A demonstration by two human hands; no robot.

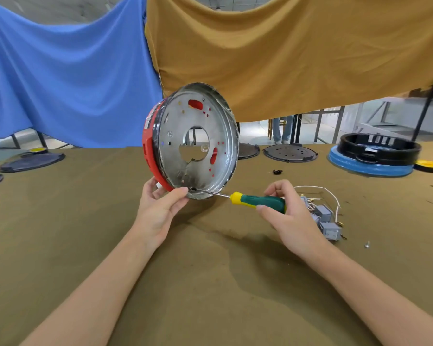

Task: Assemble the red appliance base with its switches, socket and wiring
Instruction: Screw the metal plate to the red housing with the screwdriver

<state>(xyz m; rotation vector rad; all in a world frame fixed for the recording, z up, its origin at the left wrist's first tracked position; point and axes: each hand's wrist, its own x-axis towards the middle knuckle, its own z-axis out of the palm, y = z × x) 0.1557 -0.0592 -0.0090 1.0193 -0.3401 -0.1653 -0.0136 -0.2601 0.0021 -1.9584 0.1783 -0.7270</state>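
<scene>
Head view | your left hand (160, 208) grips the lower rim of the red appliance base (193, 141), held on edge above the table (85, 221), its back hidden | your right hand (283, 213) grips the screwdriver (255, 199), tip at the rim, screw barely visible | switches (328, 221) and wiring (333, 196) lie partly hidden behind that hand.

A blue cloth (68, 78) and a mustard cloth (298, 53) hang behind the olive-covered table (210, 283). Below their hems show dark metal frame legs (339, 124) and a pale floor (254, 136).
</scene>
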